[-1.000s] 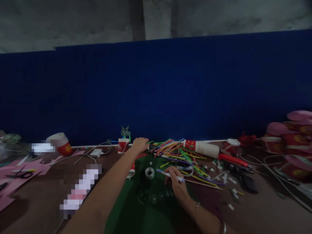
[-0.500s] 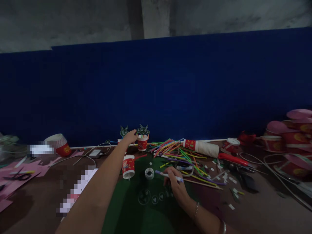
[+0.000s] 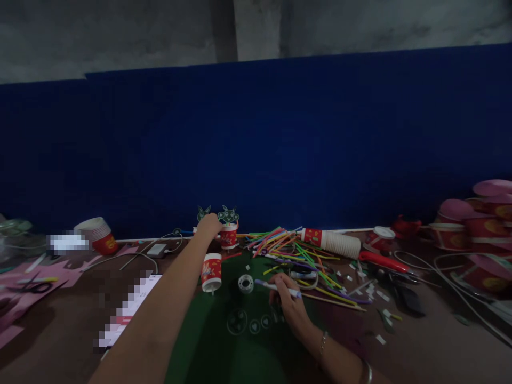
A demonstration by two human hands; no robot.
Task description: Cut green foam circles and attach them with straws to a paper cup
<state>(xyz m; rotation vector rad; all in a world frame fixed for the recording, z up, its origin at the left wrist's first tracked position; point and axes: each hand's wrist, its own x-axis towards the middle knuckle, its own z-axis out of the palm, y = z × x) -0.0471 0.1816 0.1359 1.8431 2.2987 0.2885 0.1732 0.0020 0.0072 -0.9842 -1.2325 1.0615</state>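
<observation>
My left hand (image 3: 209, 225) reaches to the back of the table, its fingers closed at the rim of a red paper cup (image 3: 229, 237). A dark green animal-face cutout (image 3: 228, 215) with pointed ears stands up out of this cup. Behind the hand, a similar cutout (image 3: 204, 212) shows partly. My right hand (image 3: 285, 292) grips a light purple marker (image 3: 278, 288) above a green sheet (image 3: 212, 341). The sheet bears a large drawn circle (image 3: 237, 321) and smaller circles with hearts. A small white ring-shaped roll (image 3: 245, 284) lies left of the marker tip.
Another red cup (image 3: 211, 271) sits nearer me with its white rim facing down. Colourful sticks (image 3: 280, 242) and a lying cup stack (image 3: 340, 244) are right of centre. A red-handled tool (image 3: 384, 260), paper scraps and cables lie rightward; scissors (image 3: 36, 287) and pink paper are left.
The red cup with its cutout has shifted a little to the left, along with my left hand. My right hand has stayed in place with the marker.
</observation>
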